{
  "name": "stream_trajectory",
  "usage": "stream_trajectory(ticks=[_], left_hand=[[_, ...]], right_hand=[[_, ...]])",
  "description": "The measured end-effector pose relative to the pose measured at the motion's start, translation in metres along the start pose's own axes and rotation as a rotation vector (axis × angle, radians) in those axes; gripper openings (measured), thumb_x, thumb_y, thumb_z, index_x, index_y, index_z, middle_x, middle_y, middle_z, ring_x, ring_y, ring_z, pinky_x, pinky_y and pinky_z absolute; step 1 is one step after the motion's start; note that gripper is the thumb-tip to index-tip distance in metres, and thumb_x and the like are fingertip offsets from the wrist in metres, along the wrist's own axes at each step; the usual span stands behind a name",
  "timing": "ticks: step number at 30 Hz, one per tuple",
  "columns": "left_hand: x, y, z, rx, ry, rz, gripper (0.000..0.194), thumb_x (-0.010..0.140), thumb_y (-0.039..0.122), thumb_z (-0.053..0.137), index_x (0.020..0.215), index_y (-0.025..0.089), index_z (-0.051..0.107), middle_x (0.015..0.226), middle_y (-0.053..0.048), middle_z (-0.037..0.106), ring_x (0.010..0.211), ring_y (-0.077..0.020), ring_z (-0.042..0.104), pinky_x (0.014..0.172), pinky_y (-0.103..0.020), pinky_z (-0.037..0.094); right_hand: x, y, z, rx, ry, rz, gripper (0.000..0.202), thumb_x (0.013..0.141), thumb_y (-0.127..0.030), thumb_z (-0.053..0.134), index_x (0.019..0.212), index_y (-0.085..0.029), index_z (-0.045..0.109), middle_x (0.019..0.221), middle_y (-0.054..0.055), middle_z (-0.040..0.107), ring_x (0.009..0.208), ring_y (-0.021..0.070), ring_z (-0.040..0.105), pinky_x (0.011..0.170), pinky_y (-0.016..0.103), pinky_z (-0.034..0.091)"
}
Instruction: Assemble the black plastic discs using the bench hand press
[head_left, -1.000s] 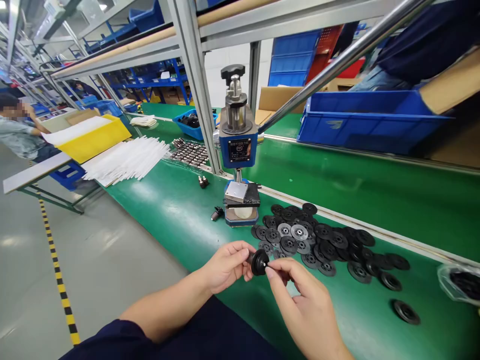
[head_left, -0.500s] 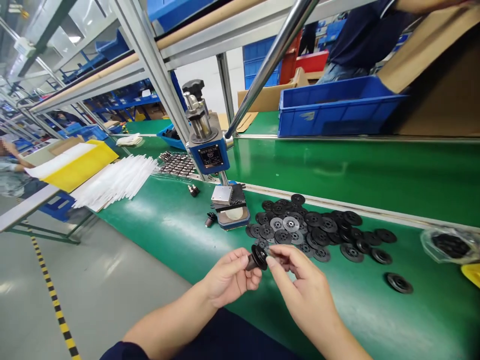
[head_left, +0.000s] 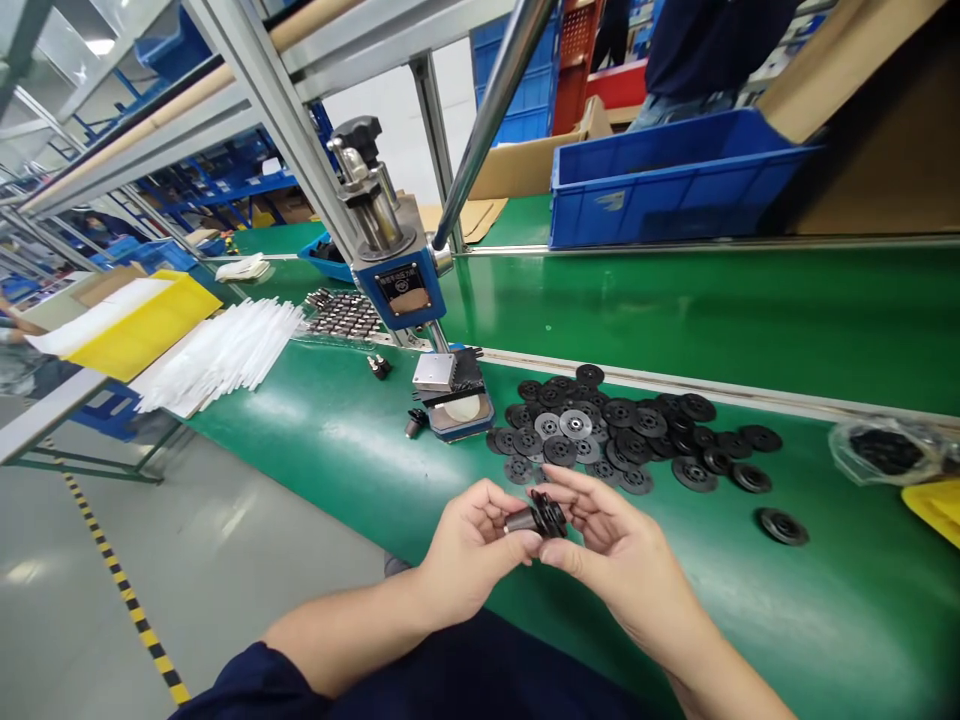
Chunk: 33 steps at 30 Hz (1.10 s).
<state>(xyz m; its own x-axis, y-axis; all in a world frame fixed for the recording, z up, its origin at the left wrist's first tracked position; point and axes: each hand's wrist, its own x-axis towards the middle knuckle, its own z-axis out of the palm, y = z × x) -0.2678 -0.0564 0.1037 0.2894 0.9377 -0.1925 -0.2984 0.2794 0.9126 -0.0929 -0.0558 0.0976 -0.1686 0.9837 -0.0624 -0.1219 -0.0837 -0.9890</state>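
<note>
You have two hands (head_left: 469, 548) (head_left: 622, 540) on one dark part (head_left: 531, 519). Your worktop (head_left: 322, 430) carries one lever press (head_left: 405, 285) and dozens of dark discs (head_left: 634, 444), too overlapped to count.

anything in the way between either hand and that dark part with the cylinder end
Nothing visible: the left hand grips the cylindrical end of the dark part directly, and the right hand is at its black, flanged end. The loose black discs lie beyond, on the green bench.
</note>
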Motion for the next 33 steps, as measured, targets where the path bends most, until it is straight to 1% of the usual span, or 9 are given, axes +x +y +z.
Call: stream_trajectory(ticks=[2,4,9,12,20,25,28,31,33], left_hand=[[-0.002,-0.001,0.000,0.062,0.032,0.047,0.027,0.075,0.023,0.077,0.090,0.015,0.057,0.086,-0.005,0.070,0.079,-0.0149,0.064,0.073,-0.026,0.049],[-0.001,-0.004,-0.002,0.088,0.023,0.076,0.026,0.076,0.022,0.076,0.093,0.016,0.058,0.092,-0.006,0.070,0.087,-0.0170,0.065,0.079,-0.028,0.048],[0.003,-0.009,-0.011,0.226,-0.026,0.100,0.023,0.079,0.023,0.072,0.099,0.016,0.063,0.097,-0.009,0.070,0.090,-0.0191,0.064,0.085,-0.031,0.048],[0.003,-0.010,-0.013,0.312,-0.040,0.103,0.020,0.080,0.025,0.071,0.098,0.015,0.067,0.098,-0.010,0.071,0.090,-0.0202,0.064,0.085,-0.032,0.048],[0.003,-0.014,-0.014,0.218,-0.029,0.126,0.022,0.077,0.027,0.074,0.095,0.016,0.068,0.099,-0.009,0.071,0.091,-0.0204,0.065,0.084,-0.032,0.048],[0.002,-0.014,-0.016,0.209,-0.020,0.124,0.024,0.076,0.028,0.075,0.095,0.017,0.068,0.097,-0.008,0.072,0.090,-0.0199,0.064,0.085,-0.031,0.047],[0.002,-0.013,-0.017,0.189,0.003,0.115,0.022,0.076,0.026,0.075,0.094,0.016,0.067,0.091,-0.007,0.071,0.084,-0.0175,0.063,0.081,-0.030,0.048],[0.005,-0.011,-0.018,0.153,0.047,0.084,0.023,0.074,0.024,0.078,0.090,0.015,0.065,0.086,-0.005,0.069,0.079,-0.0146,0.061,0.075,-0.027,0.048],[0.008,-0.010,-0.019,0.116,0.068,0.069,0.025,0.072,0.024,0.079,0.088,0.014,0.064,0.082,-0.004,0.068,0.076,-0.0136,0.060,0.074,-0.026,0.048]], right_hand=[[-0.001,0.001,0.002,0.006,0.019,0.006,0.067,0.070,-0.035,0.083,0.129,-0.022,0.053,0.114,0.011,0.066,0.104,0.0246,0.064,0.093,0.042,0.054],[-0.002,0.001,0.006,-0.041,0.057,-0.019,0.067,0.070,-0.036,0.083,0.129,-0.023,0.053,0.110,0.009,0.067,0.102,0.0236,0.065,0.091,0.041,0.055],[-0.008,0.001,0.019,-0.386,0.208,-0.213,0.065,0.071,-0.033,0.081,0.130,-0.027,0.054,0.110,0.005,0.067,0.098,0.0221,0.064,0.090,0.039,0.055],[-0.011,0.004,0.023,-0.494,0.187,-0.309,0.066,0.074,-0.028,0.078,0.134,-0.029,0.050,0.113,0.003,0.065,0.100,0.0208,0.063,0.090,0.036,0.054],[-0.015,0.007,0.024,-0.570,0.110,-0.406,0.065,0.083,-0.027,0.071,0.140,-0.029,0.042,0.122,0.007,0.060,0.109,0.0229,0.060,0.094,0.040,0.052],[-0.017,0.004,0.023,-0.618,0.123,-0.478,0.063,0.085,-0.029,0.069,0.141,-0.027,0.042,0.122,0.008,0.061,0.109,0.0240,0.060,0.093,0.040,0.053],[-0.020,0.002,0.016,-0.633,0.222,-0.484,0.054,0.086,-0.032,0.068,0.136,-0.025,0.048,0.101,0.005,0.067,0.089,0.0194,0.065,0.083,0.034,0.055],[-0.024,-0.007,0.010,-0.627,0.357,-0.441,0.040,0.089,-0.031,0.063,0.127,-0.024,0.054,0.078,0.000,0.064,0.067,0.0146,0.061,0.071,0.029,0.053],[-0.026,-0.020,0.011,-0.623,0.328,-0.480,0.035,0.091,-0.026,0.060,0.125,-0.025,0.055,0.078,0.000,0.063,0.066,0.0146,0.060,0.070,0.029,0.052]])
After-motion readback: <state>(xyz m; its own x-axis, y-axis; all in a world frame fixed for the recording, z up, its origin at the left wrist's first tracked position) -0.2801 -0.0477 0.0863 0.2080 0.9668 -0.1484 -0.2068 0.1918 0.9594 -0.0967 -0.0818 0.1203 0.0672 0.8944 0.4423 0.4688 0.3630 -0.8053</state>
